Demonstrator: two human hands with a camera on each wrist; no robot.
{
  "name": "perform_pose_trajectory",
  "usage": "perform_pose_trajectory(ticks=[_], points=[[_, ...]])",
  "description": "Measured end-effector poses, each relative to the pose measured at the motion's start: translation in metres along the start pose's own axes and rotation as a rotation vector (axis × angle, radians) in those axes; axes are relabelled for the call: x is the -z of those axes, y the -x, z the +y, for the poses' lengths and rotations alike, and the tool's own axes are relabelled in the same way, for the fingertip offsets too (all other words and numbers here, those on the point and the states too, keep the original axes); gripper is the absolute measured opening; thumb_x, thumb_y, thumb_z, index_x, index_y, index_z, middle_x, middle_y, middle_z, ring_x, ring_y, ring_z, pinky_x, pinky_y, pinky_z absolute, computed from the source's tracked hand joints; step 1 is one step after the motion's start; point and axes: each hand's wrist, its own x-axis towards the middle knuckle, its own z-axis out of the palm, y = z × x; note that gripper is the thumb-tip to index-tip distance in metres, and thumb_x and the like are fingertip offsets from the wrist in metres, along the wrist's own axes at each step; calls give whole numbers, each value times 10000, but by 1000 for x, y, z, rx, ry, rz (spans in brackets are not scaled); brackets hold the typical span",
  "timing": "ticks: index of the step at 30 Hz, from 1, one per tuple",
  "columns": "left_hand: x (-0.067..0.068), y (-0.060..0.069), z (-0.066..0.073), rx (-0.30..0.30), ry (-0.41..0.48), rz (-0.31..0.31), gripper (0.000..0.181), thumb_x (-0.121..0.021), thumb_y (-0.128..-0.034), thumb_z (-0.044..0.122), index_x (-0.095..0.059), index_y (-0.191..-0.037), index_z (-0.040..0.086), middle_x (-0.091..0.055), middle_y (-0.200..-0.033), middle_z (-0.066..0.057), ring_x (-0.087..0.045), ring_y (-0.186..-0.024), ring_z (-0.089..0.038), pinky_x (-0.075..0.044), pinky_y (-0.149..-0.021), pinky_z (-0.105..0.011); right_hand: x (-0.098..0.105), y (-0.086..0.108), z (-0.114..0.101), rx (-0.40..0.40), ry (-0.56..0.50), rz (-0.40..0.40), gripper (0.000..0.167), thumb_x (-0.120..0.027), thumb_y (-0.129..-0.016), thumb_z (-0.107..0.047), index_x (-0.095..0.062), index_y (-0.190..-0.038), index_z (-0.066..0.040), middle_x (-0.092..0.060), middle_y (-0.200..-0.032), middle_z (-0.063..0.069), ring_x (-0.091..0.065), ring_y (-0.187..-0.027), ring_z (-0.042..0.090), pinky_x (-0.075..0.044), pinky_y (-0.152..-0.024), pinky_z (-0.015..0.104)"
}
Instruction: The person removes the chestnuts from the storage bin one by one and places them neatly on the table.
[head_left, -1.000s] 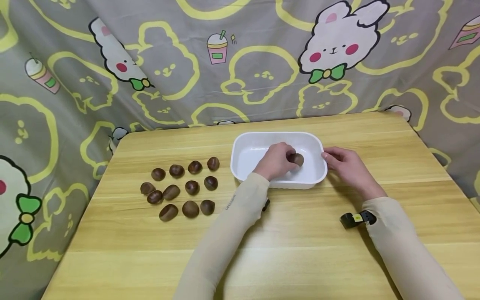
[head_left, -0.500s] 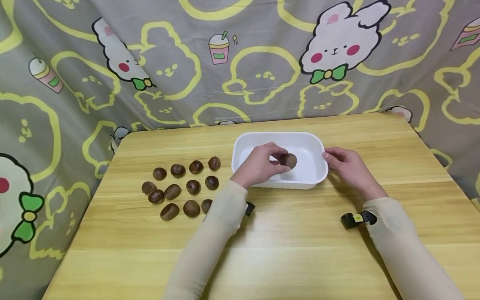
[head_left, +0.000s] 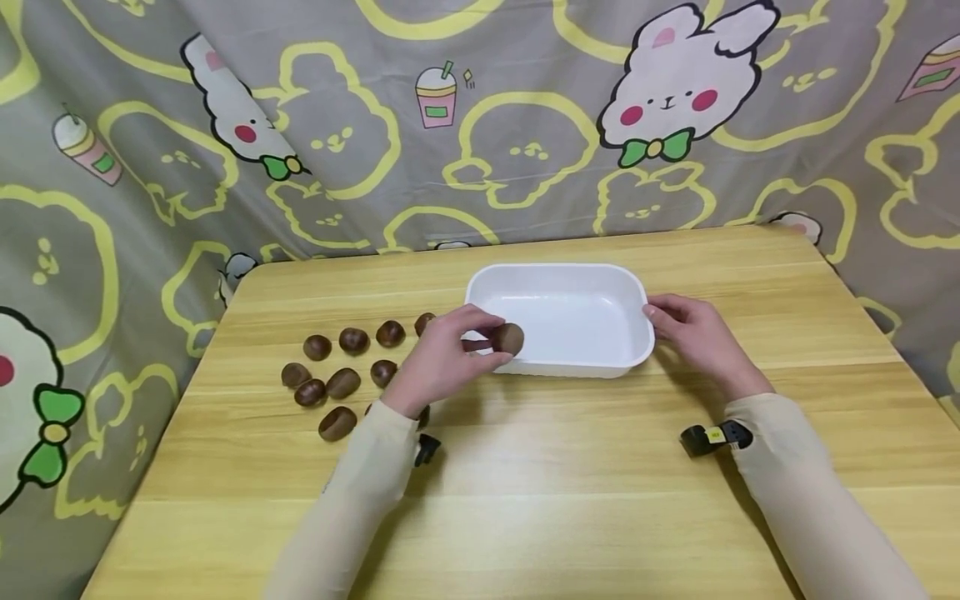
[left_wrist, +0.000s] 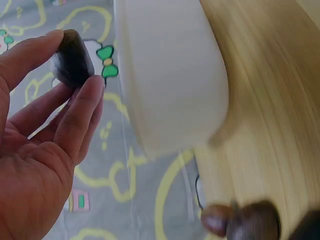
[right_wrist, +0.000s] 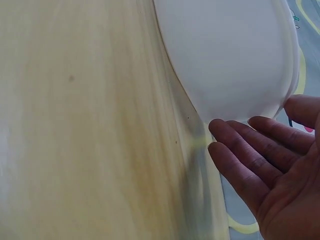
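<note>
Between the thumb and fingertips of my left hand (head_left: pixel 446 354) is a brown chestnut (head_left: pixel 508 338), held up over the front left corner of a white plastic tub (head_left: pixel 570 321). The left wrist view shows this chestnut (left_wrist: pixel 74 57) pinched beside the tub's wall (left_wrist: pixel 170 75). My right hand (head_left: pixel 697 337) is at the tub's right end, thumb at the rim. In the right wrist view its fingers (right_wrist: pixel 250 162) are extended, tips by the tub's outer wall. To the left, several loose chestnuts (head_left: pixel 343 383) lie on the table in rough rows, some hidden behind my left hand and forearm.
The tub stands on a light wooden table (head_left: pixel 570 500), toward its back edge. Behind and beside the table hangs a grey patterned curtain (head_left: pixel 525 192). A black wrist camera (head_left: pixel 705 440) sits at my right cuff, another (head_left: pixel 427 450) at my left.
My left hand has moved left with the chestnut, from inside the tub to its front left corner. The right hand and the tub have stayed in place.
</note>
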Motion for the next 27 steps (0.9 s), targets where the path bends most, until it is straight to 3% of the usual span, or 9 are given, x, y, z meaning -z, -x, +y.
perform_pose_trajectory(ticks=[7,13,20,23,27], points=[[30,27,-19,-27,-42,22,333,-787,-856,150,-675,-1160,71,-617,-1069,19,-620,-1007,-167,-539,-851,-308,0,-1,-1,11,24,-3,532,-499,-1038,-339,-513,-1339,100,-579,-1248,278,-649,-923,93,-531,-787,204],[59,59,-29,42,-94,32,361,-799,-847,169,-670,-1175,89,-605,-1086,4,-603,-1012,-190,-545,-853,-399,0,-2,-2,-2,56,-4,529,-476,-1046,-336,-500,-1359,90,-570,-1269,276,-653,-958,151,-532,-810,235],[95,102,-37,99,-226,114,371,-812,-822,101,-679,-1167,66,-618,-1065,-18,-623,-957,-193,-556,-811,-360,1,0,0,-2,66,2,530,-486,-1042,-343,-505,-1358,82,-582,-1257,272,-657,-935,124,-517,-806,203],[107,120,-42,109,-268,162,355,-816,-820,117,-688,-1150,91,-628,-1031,13,-638,-914,-176,-555,-788,-292,1,1,-1,2,77,3,536,-485,-1042,-350,-506,-1357,83,-586,-1250,271,-657,-931,124,-501,-789,168],[117,142,-47,150,-255,203,311,-810,-830,138,-693,-1118,115,-629,-1025,33,-640,-914,-144,-536,-796,-213,2,1,-1,9,82,9,542,-489,-1038,-366,-516,-1349,77,-591,-1246,261,-655,-917,96,-497,-782,156]])
